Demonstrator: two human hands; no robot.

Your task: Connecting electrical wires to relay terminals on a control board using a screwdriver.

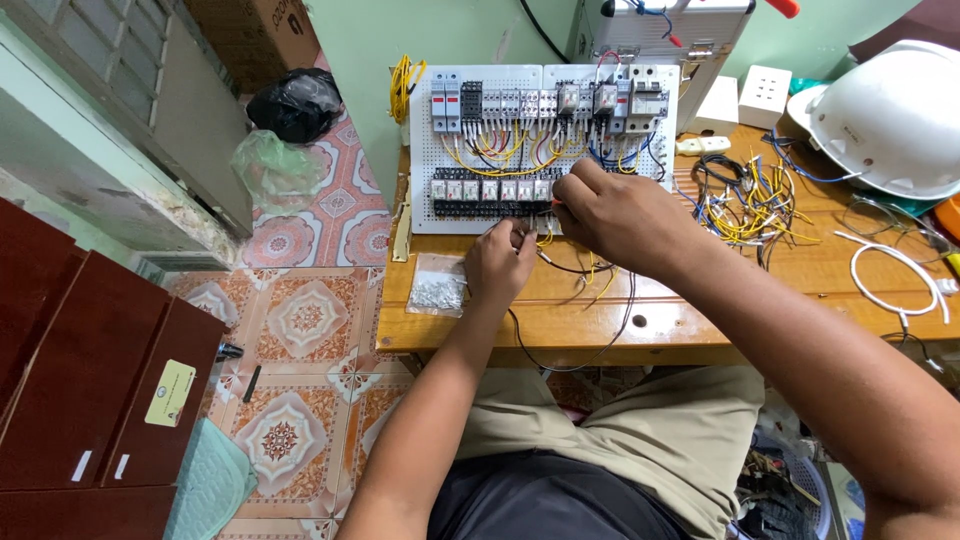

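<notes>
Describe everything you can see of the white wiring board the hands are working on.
The white wiring board is a perforated panel, seemingly plastic, leaning against the green wall at the back of the wooden table. Its upper row holds breakers and contactors, its lower row small relays on black bases, linked by yellow, red and blue wires. The left hand and right hand meet at its bottom edge, among loose wires.

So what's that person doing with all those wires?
A person sits at a wooden table and works on a white wiring board full of switches and relays. The left hand pinches a thin wire at the board's lower edge. The right hand is closed on a small tool there, mostly hidden, with only a bit of orange showing. A tangle of loose coloured wires and a white hard hat lie to the right.
</notes>
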